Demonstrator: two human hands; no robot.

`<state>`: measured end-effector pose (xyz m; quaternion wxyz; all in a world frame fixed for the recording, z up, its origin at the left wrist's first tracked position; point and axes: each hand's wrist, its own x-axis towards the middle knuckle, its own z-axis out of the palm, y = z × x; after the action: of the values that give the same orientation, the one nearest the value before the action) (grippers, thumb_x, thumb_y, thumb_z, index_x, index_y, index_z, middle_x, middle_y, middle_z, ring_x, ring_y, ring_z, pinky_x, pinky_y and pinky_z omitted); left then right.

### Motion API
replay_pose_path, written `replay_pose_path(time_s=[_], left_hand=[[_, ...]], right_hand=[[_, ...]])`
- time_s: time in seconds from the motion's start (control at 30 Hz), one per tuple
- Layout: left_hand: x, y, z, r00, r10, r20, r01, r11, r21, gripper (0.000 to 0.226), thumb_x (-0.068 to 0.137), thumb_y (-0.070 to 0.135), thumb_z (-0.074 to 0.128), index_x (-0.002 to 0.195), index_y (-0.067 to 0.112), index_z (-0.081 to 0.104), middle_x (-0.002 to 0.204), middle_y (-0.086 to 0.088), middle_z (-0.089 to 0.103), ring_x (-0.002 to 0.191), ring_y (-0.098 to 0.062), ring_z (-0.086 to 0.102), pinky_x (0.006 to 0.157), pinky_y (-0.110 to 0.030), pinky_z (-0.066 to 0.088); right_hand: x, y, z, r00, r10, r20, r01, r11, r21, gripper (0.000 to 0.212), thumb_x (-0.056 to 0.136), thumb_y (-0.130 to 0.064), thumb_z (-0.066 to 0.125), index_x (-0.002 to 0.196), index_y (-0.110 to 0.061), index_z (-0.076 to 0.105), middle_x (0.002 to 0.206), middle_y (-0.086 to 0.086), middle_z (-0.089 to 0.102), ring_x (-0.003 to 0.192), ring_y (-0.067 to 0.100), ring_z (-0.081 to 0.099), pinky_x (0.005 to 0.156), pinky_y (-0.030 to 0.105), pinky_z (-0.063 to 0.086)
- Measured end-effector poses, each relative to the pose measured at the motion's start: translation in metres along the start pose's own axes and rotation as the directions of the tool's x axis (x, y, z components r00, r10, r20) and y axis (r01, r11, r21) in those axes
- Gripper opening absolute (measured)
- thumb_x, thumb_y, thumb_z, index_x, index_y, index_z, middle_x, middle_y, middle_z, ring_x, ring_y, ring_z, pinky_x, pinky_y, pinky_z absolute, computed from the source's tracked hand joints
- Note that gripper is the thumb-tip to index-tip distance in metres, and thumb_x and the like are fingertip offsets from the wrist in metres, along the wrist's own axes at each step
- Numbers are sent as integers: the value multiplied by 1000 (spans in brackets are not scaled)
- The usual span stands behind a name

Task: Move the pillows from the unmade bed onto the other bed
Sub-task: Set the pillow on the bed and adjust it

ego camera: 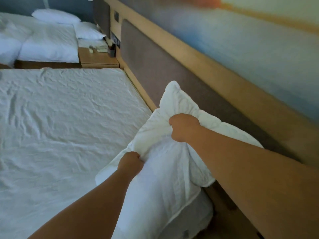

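Pillow in hand: I have one white pillow (165, 152) lifted at the near right corner of the unmade bed (60, 126), against the padded headboard (155, 69).
Left hand: my left hand (130, 163) is closed in a fist, pinching a fold of the pillow's near side.
Right hand: my right hand (183, 127) is likewise clenched on a bunch of fabric at the pillow's middle, further from me than the left.
Long axis: it runs from about 6 o'clock up to 12 o'clock in the frame, the top corner standing free.
Direction to goal: the other bed (48, 44) lies at roughly 10 o'clock from my grip, well apart, beyond the bare sheet and a wooden nightstand (98, 60).
Nearer hand: I judge the left hand to be on the goal side, so it should lead the swing.
Count, pillows held: one.
Count, pillows on the other bed: two, I think (55, 16) (88, 31); that corner is small and soft in the view.
Count, pillows left lying on the unmade bed: none visible.
Count, beds: two.
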<state>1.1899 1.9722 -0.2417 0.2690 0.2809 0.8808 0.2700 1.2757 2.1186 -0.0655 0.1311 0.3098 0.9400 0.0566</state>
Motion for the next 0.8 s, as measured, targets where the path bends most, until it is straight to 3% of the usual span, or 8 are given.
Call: replay_pose_path(time_s=[0.2,0.33,0.4,0.5,0.6,0.7,0.8], left_hand=[[1,48,21,990,126,-57,-130,990,-61,38,87,26,60,55,21,40,65,2,49,78,-25,60,67,-30,42],[5,72,38,982,168,-85,-175,981,-78,17,89,20,59,73,15,58,79,-1,53,90,-28,65,69,-29,39],[7,81,47,978,174,-114,-184,979,-86,12,88,13,56,78,12,63,79,-2,56,81,-26,61,67,-28,39],[12,85,66,981,109,-158,-132,981,-144,22,84,4,53,65,15,47,71,2,49,67,-20,51,59,-28,37],[19,84,86,983,53,-174,-87,976,-197,32,83,3,54,58,18,39,81,-6,53,59,-19,48,51,-27,32],[22,87,97,985,47,-165,-81,975,-205,30,83,6,54,59,17,40,82,-5,50,54,-13,41,45,-24,26],[24,93,100,979,39,-198,-87,967,-238,27,77,5,52,57,16,39,79,-6,52,56,-18,45,45,-26,27]], right_hand=[[-18,18,-42,997,61,-47,-68,984,-165,20,93,-21,59,114,-19,61,112,2,63,102,24,62,85,33,47],[-26,31,-53,993,113,-46,-120,972,-202,10,88,-15,60,94,-19,54,86,-2,53,81,20,54,72,32,44],[-29,40,-49,987,150,-52,-157,968,-194,11,87,-15,60,97,-19,58,88,-2,55,83,21,56,71,32,44],[-34,58,-30,976,216,-23,-217,967,-130,25,89,-17,60,115,-18,60,105,1,59,103,24,62,75,31,42],[-35,70,-5,977,215,-6,-215,972,-92,29,92,-18,58,121,-18,55,117,1,59,109,24,60,77,30,40],[-33,77,4,980,194,-45,-198,977,-86,24,91,-16,57,114,-20,52,108,0,57,103,23,61,74,31,40],[-29,79,-2,982,164,-98,-172,982,-80,17,90,-15,56,103,-22,49,93,-4,51,93,20,61,72,31,41]])
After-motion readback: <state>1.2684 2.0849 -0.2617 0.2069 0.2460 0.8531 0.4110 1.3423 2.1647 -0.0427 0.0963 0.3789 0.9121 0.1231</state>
